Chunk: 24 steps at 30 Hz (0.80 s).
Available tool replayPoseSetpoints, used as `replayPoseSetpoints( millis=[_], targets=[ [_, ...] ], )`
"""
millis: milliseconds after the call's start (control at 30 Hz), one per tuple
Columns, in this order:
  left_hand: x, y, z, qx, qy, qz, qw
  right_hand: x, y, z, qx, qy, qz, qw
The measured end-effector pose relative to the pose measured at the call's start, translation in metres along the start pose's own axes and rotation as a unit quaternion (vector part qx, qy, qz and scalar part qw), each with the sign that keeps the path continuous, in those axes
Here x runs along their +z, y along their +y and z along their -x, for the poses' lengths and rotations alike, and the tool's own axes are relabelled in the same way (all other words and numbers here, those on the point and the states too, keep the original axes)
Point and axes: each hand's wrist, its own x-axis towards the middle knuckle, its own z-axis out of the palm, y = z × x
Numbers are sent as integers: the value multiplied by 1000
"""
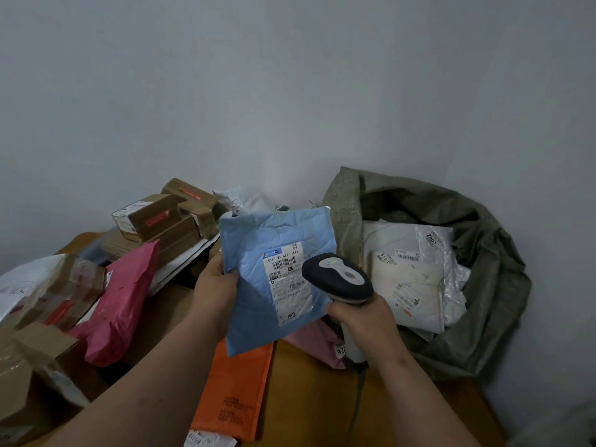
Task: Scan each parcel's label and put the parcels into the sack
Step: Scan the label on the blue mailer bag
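With my left hand (214, 287) pinching the blue parcel (258, 279) up by its edge above the table, beside the sack (490, 253), and my right hand (364, 327) wrapped round the scanner (337, 279), I tilt the label (287, 279) flat toward its head, probably glare-prone.

Left arm: bare forearm reaches up from the lower left, angled toward the middle.
Left hand (215, 285): raised, fingers curled behind the blue parcel (258, 275), thumb pressed on its front at the left edge.
Right arm: bare forearm comes up from the lower right corner.
Right hand (364, 330): wrapped round the handle of the scanner (338, 279), knuckles toward the camera, the scanner's head tipped at the parcel's label.
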Motion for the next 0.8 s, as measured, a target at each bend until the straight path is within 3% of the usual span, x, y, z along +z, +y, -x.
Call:
replayPoseSetpoints(
  millis=[100, 267, 400, 567, 800],
  targets=[
    [6, -6, -2, -16, -28, 0, 999, -14, 6, -4, 14, 1, -31, 999],
    [23, -15, -7, -65, -77, 0, 995, -24, 24, -9, 132, 19, -106, 985],
    [34, -15, -18, -75, -97, -18, 992, -24, 28, -11, 141, 53, -121, 981],
    [52, -16, -35, -68, -146, -79, 984, -31, 34, -20, 106, 148, -134, 974],
    [101, -38, -41, -47, -245, -138, 958, -67, 49, -31, 93, 300, -189, 930]
  ],
)
